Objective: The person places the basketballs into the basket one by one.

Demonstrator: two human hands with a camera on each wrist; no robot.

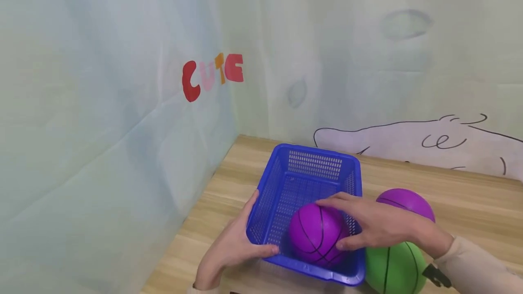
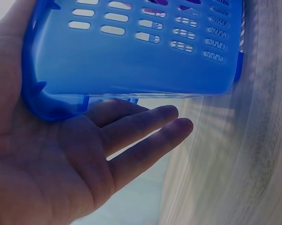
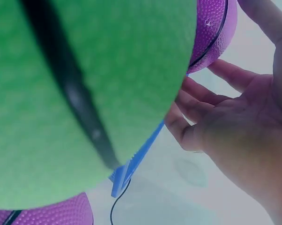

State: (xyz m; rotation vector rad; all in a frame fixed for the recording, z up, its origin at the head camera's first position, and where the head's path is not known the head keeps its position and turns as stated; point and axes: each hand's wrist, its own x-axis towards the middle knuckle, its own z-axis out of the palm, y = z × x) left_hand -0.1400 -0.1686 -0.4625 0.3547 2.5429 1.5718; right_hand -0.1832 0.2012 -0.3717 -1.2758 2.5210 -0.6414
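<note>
A blue plastic basket (image 1: 318, 151) with slotted sides stands on the wooden table. Inside its near end sits a purple ball (image 1: 316, 232) with black lines, like a small basketball. My right hand (image 1: 377, 221) reaches over the basket's right rim and grips this ball, thumb on the near side and fingers across the top. At the basket's near left corner my left hand (image 1: 233, 246) holds the rim, its thumb hooked over the edge. The left wrist view shows the fingers (image 2: 145, 126) stretched along the basket's outer wall.
Just right of the basket lies a green ball (image 1: 394, 267), partly under my right forearm; it fills much of the right wrist view. Behind that forearm is a second purple ball (image 1: 408, 201). Cloth walls with coloured letters (image 1: 191, 80) border the table (image 1: 470, 208) at left and back.
</note>
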